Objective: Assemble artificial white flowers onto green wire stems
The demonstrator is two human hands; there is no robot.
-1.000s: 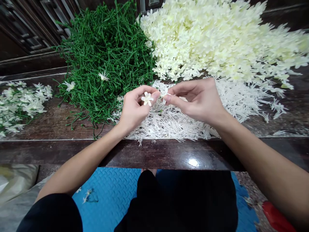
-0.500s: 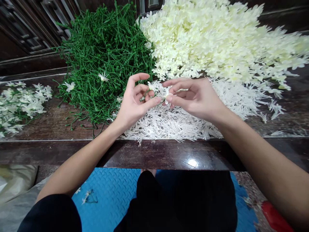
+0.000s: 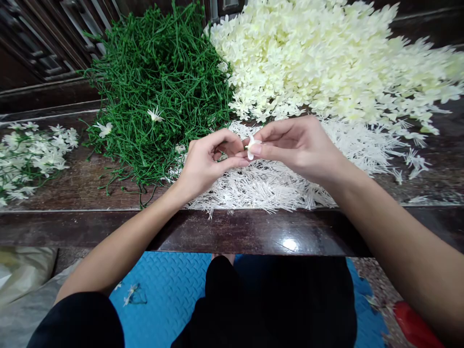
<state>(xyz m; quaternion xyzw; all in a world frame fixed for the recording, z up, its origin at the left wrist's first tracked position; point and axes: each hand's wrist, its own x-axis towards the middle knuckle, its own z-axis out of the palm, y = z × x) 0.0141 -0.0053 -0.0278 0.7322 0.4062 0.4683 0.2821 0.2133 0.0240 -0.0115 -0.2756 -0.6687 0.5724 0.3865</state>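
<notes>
Over the pile of white spiky sprigs [image 3: 261, 186], my two hands meet at the fingertips. A small white artificial flower [image 3: 251, 147] is pinched between the thumb and fingers of my right hand [image 3: 300, 147]. My left hand [image 3: 206, 159] is closed, its thumb and fingers pressed together right beside the flower. Inside its curl a bit of a green artificial stem [image 3: 222, 156] shows; the rest is hidden by the fingers.
Behind my left hand rises a heap of green stems [image 3: 159, 82], with two white flowers on it. Loose cream petals [image 3: 319, 63] are piled at the back right. Assembled flower sprigs [image 3: 36, 152] lie at far left. Another sprig [image 3: 132, 295] is on the blue mat [image 3: 170, 275].
My left hand has lowered slightly and its raised fingers have curled in, hiding most of the stem. The fingertips of both hands have come together around the white flower.
</notes>
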